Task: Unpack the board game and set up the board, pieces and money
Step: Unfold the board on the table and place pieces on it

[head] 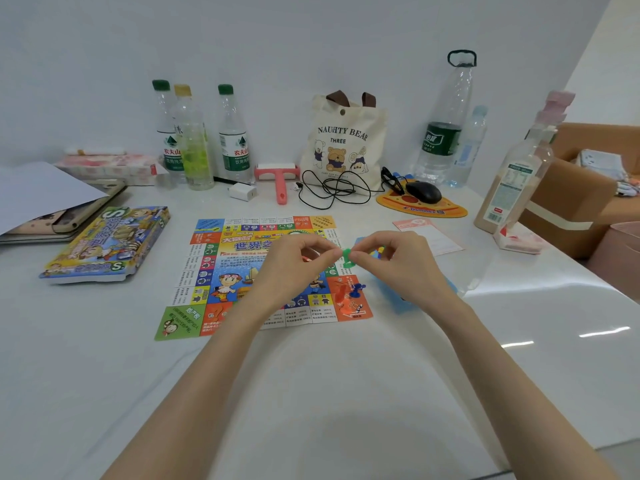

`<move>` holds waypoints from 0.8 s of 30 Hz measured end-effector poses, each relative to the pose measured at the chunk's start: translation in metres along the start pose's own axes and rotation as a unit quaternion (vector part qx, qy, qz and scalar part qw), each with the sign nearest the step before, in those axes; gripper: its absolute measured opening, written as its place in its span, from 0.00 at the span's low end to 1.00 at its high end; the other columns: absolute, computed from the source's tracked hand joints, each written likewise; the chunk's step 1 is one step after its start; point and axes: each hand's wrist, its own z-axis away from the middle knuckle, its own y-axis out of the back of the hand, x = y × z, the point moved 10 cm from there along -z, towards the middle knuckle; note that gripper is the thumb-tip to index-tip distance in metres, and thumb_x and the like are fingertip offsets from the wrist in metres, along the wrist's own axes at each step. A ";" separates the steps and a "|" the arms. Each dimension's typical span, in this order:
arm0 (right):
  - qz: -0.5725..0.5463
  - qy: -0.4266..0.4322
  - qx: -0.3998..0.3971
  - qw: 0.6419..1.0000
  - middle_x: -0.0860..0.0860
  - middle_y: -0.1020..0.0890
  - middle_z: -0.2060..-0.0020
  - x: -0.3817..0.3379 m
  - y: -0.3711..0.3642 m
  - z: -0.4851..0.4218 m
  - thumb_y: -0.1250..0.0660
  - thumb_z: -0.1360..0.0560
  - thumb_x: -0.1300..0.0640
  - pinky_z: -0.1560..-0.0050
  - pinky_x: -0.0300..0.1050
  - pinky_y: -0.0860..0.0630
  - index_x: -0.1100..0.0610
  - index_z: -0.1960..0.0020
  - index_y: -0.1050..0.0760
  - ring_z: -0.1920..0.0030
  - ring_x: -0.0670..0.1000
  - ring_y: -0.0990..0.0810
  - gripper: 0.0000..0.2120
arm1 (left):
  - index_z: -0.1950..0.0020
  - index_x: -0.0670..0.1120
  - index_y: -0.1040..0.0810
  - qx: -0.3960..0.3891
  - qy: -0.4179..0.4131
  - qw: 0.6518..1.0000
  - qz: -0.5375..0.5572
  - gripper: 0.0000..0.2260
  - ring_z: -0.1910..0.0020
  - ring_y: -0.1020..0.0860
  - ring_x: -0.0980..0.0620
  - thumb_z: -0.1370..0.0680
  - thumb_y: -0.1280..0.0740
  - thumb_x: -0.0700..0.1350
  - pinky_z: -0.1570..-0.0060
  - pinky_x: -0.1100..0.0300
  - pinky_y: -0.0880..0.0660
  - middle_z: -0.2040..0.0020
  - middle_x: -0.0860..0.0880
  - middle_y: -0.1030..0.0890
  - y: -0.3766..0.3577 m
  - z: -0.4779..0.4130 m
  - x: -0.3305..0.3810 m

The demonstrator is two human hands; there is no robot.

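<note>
My left hand (298, 259) and right hand (393, 258) pinched a small green piece (347, 255) together at mid-frame, above the board (211, 271) lying flat on the worktop (329, 393). A blue piece (356, 289) and an orange piece (341, 296) sat on its lower-right corner. The game box (104, 245) lay at the left.

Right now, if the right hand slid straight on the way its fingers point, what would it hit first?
The right hand points leftward, so it would likely meet the left hand first; both pinch the same green piece.
</note>
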 end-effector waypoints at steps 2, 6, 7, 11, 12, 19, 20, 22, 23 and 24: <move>0.018 -0.002 -0.002 1.000 0.38 0.20 0.66 0.001 0.001 0.002 0.28 0.27 0.53 0.67 0.28 0.34 0.49 0.58 0.19 0.67 0.31 0.26 0.02 | 0.56 0.55 0.18 0.001 -0.008 1.000 0.001 0.01 0.59 0.20 0.59 0.25 0.29 0.48 0.57 0.65 0.23 0.59 0.58 0.18 -0.002 0.000 0.004; 0.028 -0.013 -0.001 1.000 0.38 0.21 0.66 0.007 0.005 0.008 0.28 0.27 0.54 0.66 0.26 0.33 0.52 0.58 0.18 0.66 0.30 0.27 0.02 | 0.57 0.58 0.20 -0.008 -0.016 1.000 0.000 0.03 0.59 0.21 0.60 0.25 0.29 0.49 0.57 0.65 0.23 0.59 0.61 0.19 -0.006 0.002 0.009; 0.024 -0.020 0.005 1.000 0.38 0.21 0.66 0.011 0.007 0.010 0.28 0.27 0.55 0.66 0.25 0.33 0.53 0.58 0.18 0.67 0.30 0.27 0.02 | 0.56 0.59 0.20 -0.009 -0.016 1.000 0.004 0.03 0.58 0.21 0.60 0.24 0.30 0.49 0.57 0.66 0.23 0.58 0.61 0.19 -0.006 0.002 0.009; 0.020 -0.061 0.014 0.998 0.39 0.21 0.66 0.033 0.004 0.024 0.28 0.27 0.55 0.65 0.26 0.33 0.53 0.58 0.18 0.66 0.29 0.27 0.02 | 0.53 0.59 0.20 0.001 -0.006 1.000 0.018 0.04 0.57 0.20 0.57 0.23 0.31 0.49 0.58 0.65 0.24 0.54 0.59 0.18 -0.003 0.001 0.003; 0.022 -0.070 0.013 0.997 0.39 0.20 0.65 0.040 0.000 0.027 0.28 0.27 0.55 0.65 0.28 0.33 0.53 0.58 0.18 0.64 0.30 0.26 0.02 | 0.53 0.59 0.20 0.004 -0.002 1.000 0.024 0.04 0.57 0.20 0.56 0.23 0.31 0.48 0.59 0.65 0.24 0.54 0.58 0.18 -0.003 0.001 0.001; 0.036 -0.103 0.008 0.994 0.41 0.18 0.63 0.062 -0.020 0.036 0.28 0.27 0.53 0.60 0.33 0.29 0.50 0.59 0.18 0.59 0.37 0.21 0.02 | 0.50 0.52 0.19 0.017 0.022 0.999 0.035 0.04 0.60 0.22 0.66 0.22 0.33 0.46 0.68 0.74 0.29 0.54 0.58 0.18 0.001 0.002 -0.008; 0.038 -0.103 0.008 0.994 0.41 0.18 0.63 0.062 -0.020 0.037 0.28 0.27 0.54 0.61 0.32 0.30 0.50 0.59 0.18 0.59 0.37 0.21 0.02 | 0.50 0.52 0.18 0.019 0.026 0.999 0.036 0.04 0.60 0.22 0.65 0.22 0.33 0.46 0.68 0.74 0.29 0.54 0.58 0.18 0.001 0.002 -0.010; 0.043 -0.100 0.008 0.994 0.40 0.19 0.63 0.060 -0.020 0.038 0.28 0.27 0.54 0.60 0.32 0.29 0.49 0.59 0.19 0.59 0.37 0.22 0.02 | 0.50 0.53 0.18 0.022 0.028 0.999 0.032 0.04 0.59 0.22 0.63 0.22 0.32 0.46 0.65 0.75 0.28 0.53 0.58 0.18 0.002 0.001 -0.013; 0.046 -0.099 0.007 0.994 0.39 0.19 0.63 0.060 -0.020 0.038 0.28 0.27 0.54 0.59 0.33 0.28 0.49 0.59 0.19 0.59 0.37 0.22 0.02 | 0.50 0.54 0.19 0.023 0.027 0.999 0.030 0.04 0.58 0.21 0.63 0.22 0.32 0.46 0.63 0.75 0.28 0.53 0.58 0.18 0.002 0.001 -0.013; 0.048 -0.099 0.005 0.994 0.39 0.19 0.64 0.060 -0.021 0.039 0.28 0.27 0.53 0.59 0.34 0.27 0.48 0.59 0.19 0.58 0.37 0.22 0.02 | 0.51 0.54 0.19 0.022 0.026 0.999 0.030 0.04 0.57 0.21 0.63 0.22 0.32 0.46 0.62 0.75 0.28 0.53 0.58 0.18 0.002 0.001 -0.013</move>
